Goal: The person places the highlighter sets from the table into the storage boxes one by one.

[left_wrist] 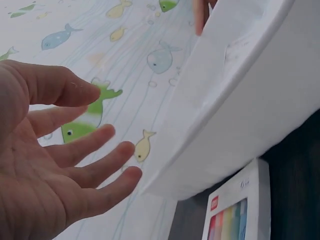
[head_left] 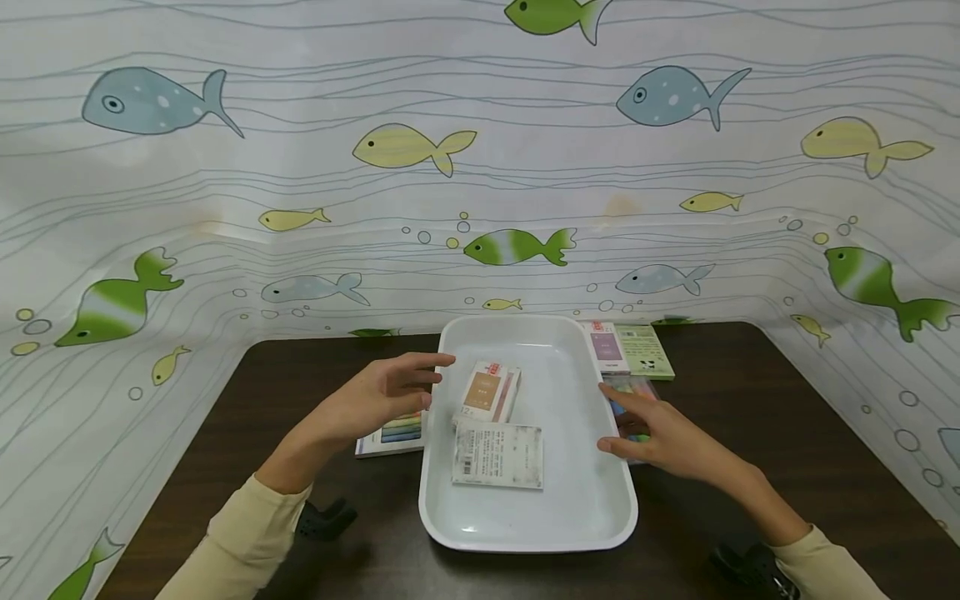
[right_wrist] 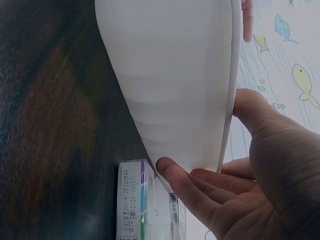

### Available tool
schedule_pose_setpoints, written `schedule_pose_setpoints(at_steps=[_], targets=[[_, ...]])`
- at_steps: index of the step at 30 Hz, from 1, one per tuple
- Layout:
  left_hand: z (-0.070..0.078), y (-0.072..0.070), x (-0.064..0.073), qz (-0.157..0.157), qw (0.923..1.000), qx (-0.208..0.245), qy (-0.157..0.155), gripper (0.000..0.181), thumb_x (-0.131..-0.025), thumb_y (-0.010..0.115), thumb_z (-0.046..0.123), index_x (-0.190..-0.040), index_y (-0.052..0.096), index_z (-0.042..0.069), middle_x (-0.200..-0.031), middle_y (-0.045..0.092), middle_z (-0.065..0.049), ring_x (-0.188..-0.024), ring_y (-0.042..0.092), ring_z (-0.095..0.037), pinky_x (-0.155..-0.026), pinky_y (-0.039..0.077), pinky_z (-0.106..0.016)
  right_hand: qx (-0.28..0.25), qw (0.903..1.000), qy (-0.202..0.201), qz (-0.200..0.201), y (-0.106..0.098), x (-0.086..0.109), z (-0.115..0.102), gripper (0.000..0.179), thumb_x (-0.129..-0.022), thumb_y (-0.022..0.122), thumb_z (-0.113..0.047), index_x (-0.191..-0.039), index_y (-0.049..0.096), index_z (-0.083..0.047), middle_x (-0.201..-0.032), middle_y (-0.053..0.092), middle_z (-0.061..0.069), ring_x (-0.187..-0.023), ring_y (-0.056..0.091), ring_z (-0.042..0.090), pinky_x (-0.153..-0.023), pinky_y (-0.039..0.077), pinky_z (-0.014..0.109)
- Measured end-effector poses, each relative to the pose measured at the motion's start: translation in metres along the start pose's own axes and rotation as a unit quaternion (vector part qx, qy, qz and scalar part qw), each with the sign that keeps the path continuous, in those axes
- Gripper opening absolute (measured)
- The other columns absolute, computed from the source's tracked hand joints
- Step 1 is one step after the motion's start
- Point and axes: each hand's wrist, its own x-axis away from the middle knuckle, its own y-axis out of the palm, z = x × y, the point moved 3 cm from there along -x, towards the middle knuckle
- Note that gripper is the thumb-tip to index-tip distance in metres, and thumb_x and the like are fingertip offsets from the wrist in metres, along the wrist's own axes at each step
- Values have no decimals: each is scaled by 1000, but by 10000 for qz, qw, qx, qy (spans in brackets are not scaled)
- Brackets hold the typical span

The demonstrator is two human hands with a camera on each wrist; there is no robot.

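A white rectangular tray [head_left: 570, 500] lies lengthwise in the middle of the dark table. Inside it are a small box with a brown panel [head_left: 483, 392] and a white box with printed text [head_left: 498, 454], which slightly overlap. My left hand [head_left: 390, 387] hovers by the tray's left rim, its fingers spread and holding nothing. Across from it, my right hand [head_left: 648, 429] grips the right rim. In the right wrist view its thumb [right_wrist: 255, 107] meets the rim while the other fingers lie along the outer wall.
A box of coloured sticks [left_wrist: 232, 215] lies left of the tray, partly hidden beneath its edge. Behind the right rim are a purple-panelled box [head_left: 607, 346], a green box [head_left: 645, 352] and a clear pack [head_left: 633, 385]. A fish-patterned sheet [head_left: 420, 200] surrounds the table [head_left: 712, 367].
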Motion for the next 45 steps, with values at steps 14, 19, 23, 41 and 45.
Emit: schedule_pose_setpoints(at_steps=[14,19,23,41,45], targets=[[-21,-18,15,109,9859,-1616,-415,64,-100,69,17,-157,41,14,-152,45,-18,-138,42,-43,-104,39,-65,-44,9998,-187,34,2,-1,1,88,-96,74,-35,-157,28,7,-143,51,27,-112,67,34,-76,59,30],[-35,-24,17,55,9672,-2415,-784,58,-96,71,14,-150,50,7,-148,48,-21,-135,44,-43,-103,40,-65,-71,9999,-145,48,0,0,1,88,-95,75,-35,-157,29,7,-141,52,26,-111,67,34,-75,59,29],[-43,-27,16,-81,9622,-2579,-873,57,-94,73,14,-147,53,4,-147,47,-23,-134,44,-45,-101,41,-65,-94,9998,-163,18,0,-1,1,88,-95,76,-34,-157,28,7,-141,52,27,-111,67,34,-76,59,30],[-82,-54,20,-552,9534,-2579,-1462,74,-79,90,18,-141,57,-6,-129,55,-15,-107,55,-33,-89,51,-50,-105,9997,-202,29,-1,-1,3,87,-95,76,-32,-157,29,6,-141,53,26,-111,67,33,-79,59,33],[-80,-52,19,-562,9514,-2674,-1422,70,-78,91,16,-137,60,-6,-124,56,-15,-104,55,-32,-88,50,-49,-98,9997,-203,28,0,-2,3,87,-95,76,-32,-157,29,6,-141,53,26,-111,67,33,-79,59,33]])
